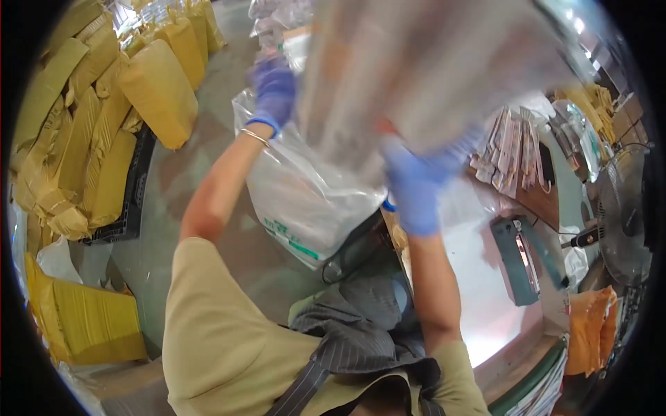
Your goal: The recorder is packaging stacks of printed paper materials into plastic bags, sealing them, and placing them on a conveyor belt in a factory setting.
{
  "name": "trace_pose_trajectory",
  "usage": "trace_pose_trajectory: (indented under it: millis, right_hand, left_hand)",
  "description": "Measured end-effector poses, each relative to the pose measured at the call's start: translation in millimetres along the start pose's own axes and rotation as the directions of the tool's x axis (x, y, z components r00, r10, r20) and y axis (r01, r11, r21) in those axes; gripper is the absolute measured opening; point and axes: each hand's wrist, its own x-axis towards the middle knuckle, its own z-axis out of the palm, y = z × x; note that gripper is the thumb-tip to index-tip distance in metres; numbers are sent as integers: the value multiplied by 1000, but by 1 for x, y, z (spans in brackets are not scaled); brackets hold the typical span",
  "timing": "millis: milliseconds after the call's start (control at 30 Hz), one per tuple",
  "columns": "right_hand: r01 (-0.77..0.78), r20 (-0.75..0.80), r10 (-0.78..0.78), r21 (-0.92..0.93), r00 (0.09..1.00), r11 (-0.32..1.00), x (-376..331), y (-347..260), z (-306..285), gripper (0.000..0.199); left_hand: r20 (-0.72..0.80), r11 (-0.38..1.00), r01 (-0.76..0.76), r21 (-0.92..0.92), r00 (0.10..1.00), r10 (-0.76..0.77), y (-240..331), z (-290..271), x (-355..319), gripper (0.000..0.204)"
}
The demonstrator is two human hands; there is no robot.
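Both my hands wear blue gloves and hold up a large clear plastic bag (423, 76), blurred by motion, close in front of the camera. My left hand (272, 90) grips its left edge high up. My right hand (416, 184) grips its lower edge near the middle. Below them a big white plastic sack (305, 201) with green print stands open on the floor in front of me.
Stacks of yellow wrapped parcels (104, 132) fill the left side, some on a black pallet (132, 208). A shiny table (485, 305) at right carries a grey-green sealing machine (517, 260) and flat packets (510, 149). A black fan (624, 215) and an orange bag (590, 329) stand far right.
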Motion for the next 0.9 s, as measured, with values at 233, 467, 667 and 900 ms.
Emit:
trace_pose_trajectory:
  millis: [233, 467, 667, 900]
  right_hand:
    - [-161, 606, -17, 238, 795, 958, -66, 8, 99, 84]
    - [239, 934, 353, -331, -57, 913, -83, 32, 62, 66]
    - [191, 913, 161, -246, 375, 950, -161, 82, 100, 64]
    - [320, 718, -208, -22, 664, 947, -103, 38, -107, 23]
  left_hand:
    - [622, 921, -261, -288, 680, 388, -177, 18, -115, 54]
    - [913, 843, 437, -314, 383, 141, -94, -106, -47, 58]
    - [428, 542, 346, -766, 903, 30, 9, -72, -44, 64]
    - [329, 160, 371, -915, 455, 827, 283, -28, -25, 14]
